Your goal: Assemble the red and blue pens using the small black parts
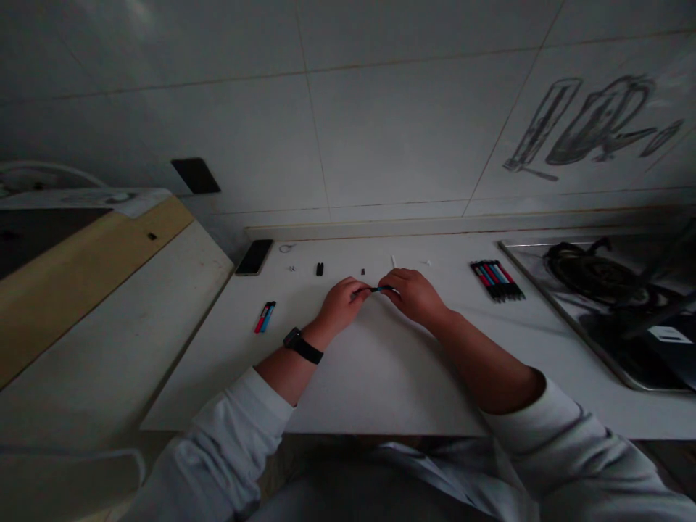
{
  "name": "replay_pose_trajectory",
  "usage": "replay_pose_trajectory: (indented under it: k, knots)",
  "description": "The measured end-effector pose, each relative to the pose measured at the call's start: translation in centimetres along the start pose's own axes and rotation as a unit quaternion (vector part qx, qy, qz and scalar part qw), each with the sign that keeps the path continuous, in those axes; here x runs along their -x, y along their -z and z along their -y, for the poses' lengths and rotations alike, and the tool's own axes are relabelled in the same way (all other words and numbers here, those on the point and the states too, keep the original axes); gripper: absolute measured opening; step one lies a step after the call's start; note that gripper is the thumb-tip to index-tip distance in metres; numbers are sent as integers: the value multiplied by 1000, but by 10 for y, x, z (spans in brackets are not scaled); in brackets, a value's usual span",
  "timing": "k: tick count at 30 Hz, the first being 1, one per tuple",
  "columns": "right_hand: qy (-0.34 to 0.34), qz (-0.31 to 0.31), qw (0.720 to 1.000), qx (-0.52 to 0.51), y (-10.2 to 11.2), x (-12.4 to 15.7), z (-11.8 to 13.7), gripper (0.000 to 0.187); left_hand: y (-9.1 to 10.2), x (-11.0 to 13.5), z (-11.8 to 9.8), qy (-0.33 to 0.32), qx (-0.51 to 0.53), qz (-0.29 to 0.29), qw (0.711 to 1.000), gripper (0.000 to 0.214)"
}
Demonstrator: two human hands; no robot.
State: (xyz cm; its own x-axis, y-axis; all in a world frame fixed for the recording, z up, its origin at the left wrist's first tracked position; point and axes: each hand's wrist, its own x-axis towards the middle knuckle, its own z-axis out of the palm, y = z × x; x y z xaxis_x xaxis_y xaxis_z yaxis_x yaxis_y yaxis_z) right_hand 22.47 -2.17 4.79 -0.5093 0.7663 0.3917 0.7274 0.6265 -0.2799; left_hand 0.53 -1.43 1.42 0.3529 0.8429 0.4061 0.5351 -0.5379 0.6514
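Both hands meet over the middle of the white counter (380,377). My left hand (342,304), with a black watch at the wrist, is closed on one end of a thin dark pen (376,289). My right hand (413,293) pinches the other end. The pen lies level between them, just above the counter. Small pen parts lie beyond the hands: a black cap (320,269), a tiny dark piece (362,271) and a white stick (393,261).
A row of several red, blue and black pens (497,280) lies to the right. A red and a blue pen (265,317) lie at left. A dark phone (254,257) rests near the wall. A gas stove (609,290) fills the right side.
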Motion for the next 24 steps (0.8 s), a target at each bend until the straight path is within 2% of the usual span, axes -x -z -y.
replay_pose_trajectory:
  k: [6, 11, 13, 15, 17, 21, 24]
  knots:
    - [14, -1, 1000, 16, -3, 0, 0, 15, 0, 0, 3, 6, -20, 20, 1000, 22]
    - [10, 9, 1000, 23, -3, 1, -2, 16, -1, 1, 1, -2, 22, 2, 1000, 9]
    - [11, 4, 1000, 23, -1, 1, -2, 17, -1, 1, 1, 10, 50, -23, 998, 20]
    - [9, -5, 1000, 21, 1, 1, -1, 18, -1, 2, 1, 24, 64, -39, 997, 23]
    - [7, -13, 1000, 19, 3, 0, -1, 18, 0, 1, 2, 39, 51, -37, 997, 16]
    - [10, -17, 1000, 20, 4, 0, 0, 19, 0, 1, 4, 70, 16, -7, 997, 36]
    - [7, -11, 1000, 21, 4, 0, -1, 18, -2, 1, 5, 51, 33, -11, 998, 17]
